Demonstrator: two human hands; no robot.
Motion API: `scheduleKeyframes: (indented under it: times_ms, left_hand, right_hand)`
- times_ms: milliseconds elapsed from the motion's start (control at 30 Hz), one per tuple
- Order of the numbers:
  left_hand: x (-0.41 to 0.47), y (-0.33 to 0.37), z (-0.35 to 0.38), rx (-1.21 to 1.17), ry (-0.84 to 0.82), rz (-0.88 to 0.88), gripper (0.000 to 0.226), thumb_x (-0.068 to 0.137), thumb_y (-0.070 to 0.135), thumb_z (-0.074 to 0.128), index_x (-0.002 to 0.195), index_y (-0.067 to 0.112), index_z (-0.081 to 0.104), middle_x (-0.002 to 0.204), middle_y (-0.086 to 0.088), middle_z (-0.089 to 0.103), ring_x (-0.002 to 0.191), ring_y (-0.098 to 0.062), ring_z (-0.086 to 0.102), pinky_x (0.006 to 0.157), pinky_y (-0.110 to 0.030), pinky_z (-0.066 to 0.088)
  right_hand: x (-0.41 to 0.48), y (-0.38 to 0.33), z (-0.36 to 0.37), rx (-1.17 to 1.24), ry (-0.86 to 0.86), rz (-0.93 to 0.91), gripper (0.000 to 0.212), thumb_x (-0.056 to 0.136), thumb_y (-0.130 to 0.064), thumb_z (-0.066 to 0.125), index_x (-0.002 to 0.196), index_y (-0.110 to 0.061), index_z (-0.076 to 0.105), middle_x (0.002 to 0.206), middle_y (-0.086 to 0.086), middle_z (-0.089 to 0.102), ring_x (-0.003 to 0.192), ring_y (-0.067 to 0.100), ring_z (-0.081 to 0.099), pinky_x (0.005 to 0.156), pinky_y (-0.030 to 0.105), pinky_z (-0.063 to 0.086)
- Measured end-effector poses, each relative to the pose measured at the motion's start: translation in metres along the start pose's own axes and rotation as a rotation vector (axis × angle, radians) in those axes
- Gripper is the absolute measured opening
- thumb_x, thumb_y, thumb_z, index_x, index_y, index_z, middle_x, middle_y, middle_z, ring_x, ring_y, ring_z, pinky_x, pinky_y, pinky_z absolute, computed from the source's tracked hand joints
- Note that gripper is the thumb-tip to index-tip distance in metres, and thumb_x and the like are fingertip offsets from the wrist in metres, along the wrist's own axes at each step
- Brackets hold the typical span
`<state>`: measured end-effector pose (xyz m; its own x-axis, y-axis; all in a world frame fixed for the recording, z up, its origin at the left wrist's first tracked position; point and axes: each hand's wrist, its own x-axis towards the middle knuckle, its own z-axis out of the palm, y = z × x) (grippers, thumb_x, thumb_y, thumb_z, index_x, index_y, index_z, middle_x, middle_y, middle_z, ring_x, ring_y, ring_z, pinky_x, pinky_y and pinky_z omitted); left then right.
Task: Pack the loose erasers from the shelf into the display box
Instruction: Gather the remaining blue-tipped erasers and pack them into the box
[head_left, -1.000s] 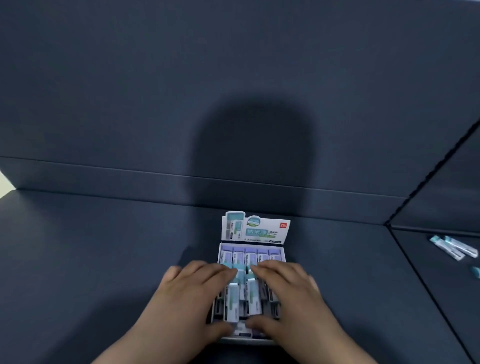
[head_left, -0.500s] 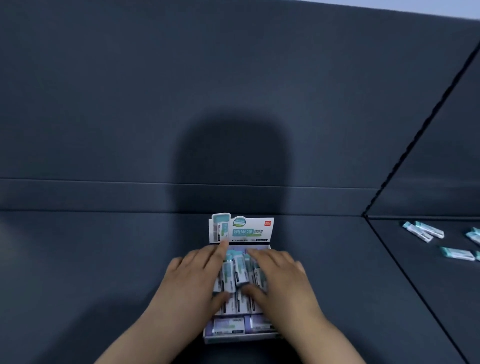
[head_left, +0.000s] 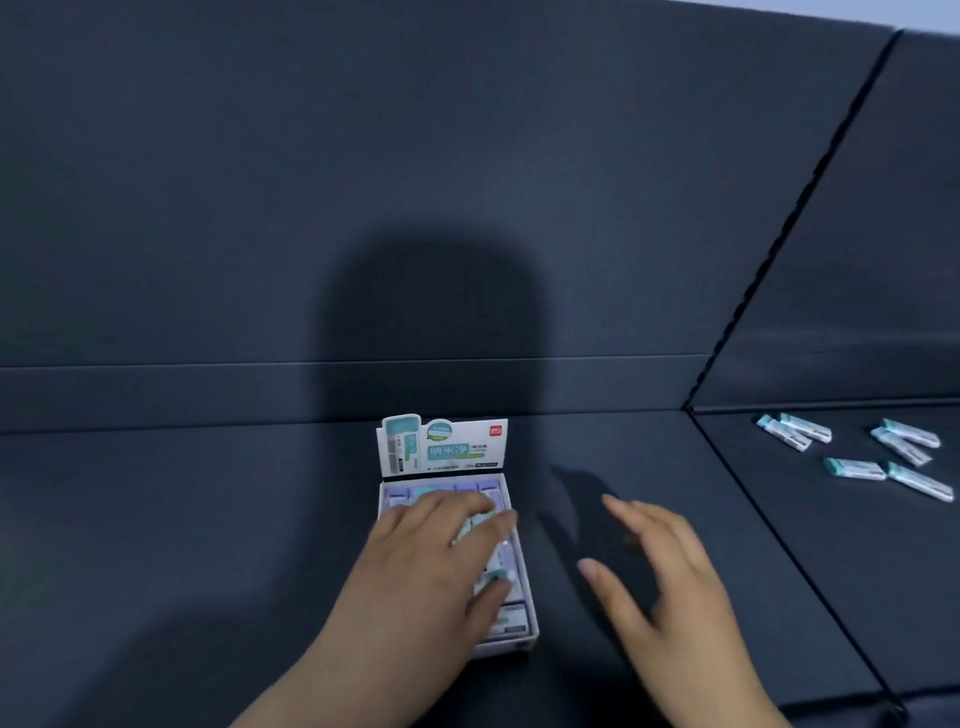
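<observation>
Dark slate-blue felt-like shelving (head_left: 208, 519) fills the view, its flat deck meeting an upright back panel, with a seam at about 2 o'clock dividing off a second deck section to the right. At the centre, toward 6 o'clock, sits the small white cardboard display box (head_left: 527, 597) with its printed teal-and-white header flap (head_left: 441, 444) standing upright at its far end. Inside, rows of purple- and teal-sleeved erasers (head_left: 491, 493) lie side by side and seem to fill much of the tray, though the left hand (head_left: 415, 566) hides most of it; that hand lies flat across the box, fingers spread and pressing on the contents, one teal-ended eraser just visible beneath the fingertips, gripped or merely pushed I cannot tell. The right hand (head_left: 670, 587) hovers empty and slack just beside the box at 3 o'clock. Well apart, at 2 to 3 o'clock, about six loose teal-and-white wrapped erasers (head_left: 854, 467) lie scattered on the far section. By my judgement the packing is well advanced but unfinished.
</observation>
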<state>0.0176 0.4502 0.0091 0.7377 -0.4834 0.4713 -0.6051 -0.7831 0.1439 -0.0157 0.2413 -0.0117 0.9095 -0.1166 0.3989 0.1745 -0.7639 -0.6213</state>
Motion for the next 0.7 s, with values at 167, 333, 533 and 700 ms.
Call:
scheduleKeyframes:
  times_ms: [167,333,533,700]
  left_hand:
    - [0.03,0.054,0.02,-0.043,-0.027,0.079,0.047,0.074,0.046,0.044,0.115,0.029,0.057,0.107,0.011,0.061,0.1,-0.01,0.052,0.084,-0.025,0.033]
    - [0.064,0.098,0.049,0.043,-0.066,0.033,0.048,0.071,0.047,0.053,0.115,0.027,0.061,0.105,0.011,0.064,0.098,-0.011,0.057,0.08,-0.027,0.048]
    - [0.112,0.182,0.081,0.111,-0.096,-0.036,0.055,0.065,0.045,0.075,0.115,0.025,0.063,0.104,0.011,0.066,0.096,-0.012,0.063,0.078,-0.031,0.051]
    - [0.146,0.249,0.117,0.131,-0.096,-0.076,0.057,0.064,0.041,0.078,0.116,0.023,0.063,0.101,0.01,0.066,0.093,-0.013,0.064,0.077,-0.029,0.051]
  right_hand:
    - [-0.002,0.039,-0.034,0.002,0.045,0.054,0.049,0.072,-0.046,0.062,0.118,-0.03,0.058,0.112,-0.01,0.051,0.103,0.016,0.057,0.093,0.008,0.035]
    - [0.008,0.087,-0.075,-0.008,0.006,0.015,0.047,0.075,-0.045,0.063,0.117,-0.024,0.059,0.112,-0.012,0.05,0.105,0.014,0.056,0.093,0.022,0.039]
    - [0.024,0.158,-0.158,0.009,-0.125,0.062,0.05,0.074,-0.05,0.056,0.121,-0.033,0.054,0.117,-0.017,0.047,0.113,0.008,0.05,0.099,0.032,0.042]
    - [0.04,0.222,-0.218,-0.047,-0.171,0.035,0.044,0.079,-0.037,0.065,0.121,-0.029,0.055,0.114,-0.017,0.048,0.107,0.007,0.05,0.098,0.03,0.042]
